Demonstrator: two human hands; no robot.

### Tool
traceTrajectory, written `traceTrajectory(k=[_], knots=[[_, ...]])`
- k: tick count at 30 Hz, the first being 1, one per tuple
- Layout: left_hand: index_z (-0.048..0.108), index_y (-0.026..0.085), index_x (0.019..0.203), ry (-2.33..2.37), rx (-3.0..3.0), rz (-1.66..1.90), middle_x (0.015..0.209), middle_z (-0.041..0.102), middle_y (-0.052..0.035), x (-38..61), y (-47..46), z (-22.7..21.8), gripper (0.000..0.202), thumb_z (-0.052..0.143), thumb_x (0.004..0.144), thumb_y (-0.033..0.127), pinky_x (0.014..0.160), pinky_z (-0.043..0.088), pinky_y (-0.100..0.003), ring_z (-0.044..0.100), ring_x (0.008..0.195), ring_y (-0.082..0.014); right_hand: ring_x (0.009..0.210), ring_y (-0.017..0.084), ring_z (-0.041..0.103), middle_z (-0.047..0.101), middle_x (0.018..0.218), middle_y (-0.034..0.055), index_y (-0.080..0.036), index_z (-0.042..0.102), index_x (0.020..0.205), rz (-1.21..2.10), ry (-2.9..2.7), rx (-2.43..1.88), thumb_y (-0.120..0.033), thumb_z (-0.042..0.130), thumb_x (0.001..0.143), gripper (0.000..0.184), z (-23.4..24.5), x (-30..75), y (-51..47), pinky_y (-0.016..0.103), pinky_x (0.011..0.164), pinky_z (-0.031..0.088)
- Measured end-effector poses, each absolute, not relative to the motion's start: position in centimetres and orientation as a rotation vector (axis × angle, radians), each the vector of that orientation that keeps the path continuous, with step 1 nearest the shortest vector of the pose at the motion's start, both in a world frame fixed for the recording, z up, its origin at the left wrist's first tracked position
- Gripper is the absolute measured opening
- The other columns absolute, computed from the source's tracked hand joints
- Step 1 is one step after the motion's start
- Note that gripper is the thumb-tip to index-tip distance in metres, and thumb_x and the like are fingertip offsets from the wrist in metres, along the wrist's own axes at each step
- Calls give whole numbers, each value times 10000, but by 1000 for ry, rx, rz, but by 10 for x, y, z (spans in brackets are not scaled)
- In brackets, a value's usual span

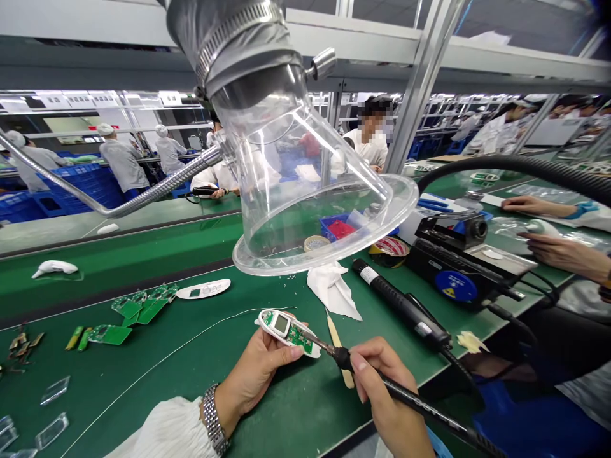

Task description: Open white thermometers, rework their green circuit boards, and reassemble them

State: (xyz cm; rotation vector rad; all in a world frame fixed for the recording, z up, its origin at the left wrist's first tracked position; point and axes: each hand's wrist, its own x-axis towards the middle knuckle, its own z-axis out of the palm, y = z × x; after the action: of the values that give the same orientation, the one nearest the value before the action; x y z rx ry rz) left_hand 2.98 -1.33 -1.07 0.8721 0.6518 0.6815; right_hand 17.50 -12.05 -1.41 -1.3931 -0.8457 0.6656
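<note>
Green-topped assembly bench [200, 388] ran across the lower frame beneath a clear acrylic fume hood [305, 203]. Through the hood at centre, one blue plastic bin [331, 228] held red parts. Four clear plastic covers [53, 432] lay at lower left, near overlapping green circuit boards [138, 308]. The left hand [255, 375] cradled one white handheld display unit [281, 329], its green board [301, 340] exposed; the right hand [382, 388] pinched a black soldering iron [429, 404], tip against that board.

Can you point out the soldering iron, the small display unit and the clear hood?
Soldering iron [413, 399], head view, black handle.
Display unit [281, 324], head view, screen.
Clear acrylic fume hood [272, 263], head view, lower rim.
</note>
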Motion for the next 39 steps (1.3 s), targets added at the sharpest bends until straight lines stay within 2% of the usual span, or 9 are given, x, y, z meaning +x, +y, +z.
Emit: traceTrajectory(k=[12,18,25,35,39], knots=[[517,213,1182,643,889,679,1043,668,-43,30,-13,-12,660,790,584,157,942,400,-310,590,998,-193,450,74,325,372,473,-64,-193,511,689,716,-799,-1389,-567,537,772,384,-4,168,-122,197,434,264],[511,215,1172,650,884,679,1038,669,-40,30,-13,-13,651,787,586,149,950,393,-318,591,998,-193,456,74,339,438,505,-48,-190,503,700,732,-811,-1373,-559,536,778,379,-6,170,-121,205,441,271],[565,185,988,657,874,677,1035,672,-52,29,-13,-12,462,786,585,146,953,391,-324,593,1001,-197,448,72,326,406,474,-62,-186,503,688,716,-811,-1378,-554,538,779,380,-3,171,-120,209,451,271],[587,182,1042,653,899,673,1054,667,-61,29,-14,-9,471,770,609,160,970,383,-343,587,1014,-210,437,88,337,393,444,-65,-195,504,687,698,-789,-1338,-526,550,779,346,0,172,-121,218,438,285],[611,160,979,642,900,662,1079,658,-81,29,-13,-9,369,754,639,178,986,375,-367,580,1034,-231,434,78,338,386,439,-68,-195,508,683,678,-767,-1310,-526,560,773,347,2,172,-121,200,436,293]])
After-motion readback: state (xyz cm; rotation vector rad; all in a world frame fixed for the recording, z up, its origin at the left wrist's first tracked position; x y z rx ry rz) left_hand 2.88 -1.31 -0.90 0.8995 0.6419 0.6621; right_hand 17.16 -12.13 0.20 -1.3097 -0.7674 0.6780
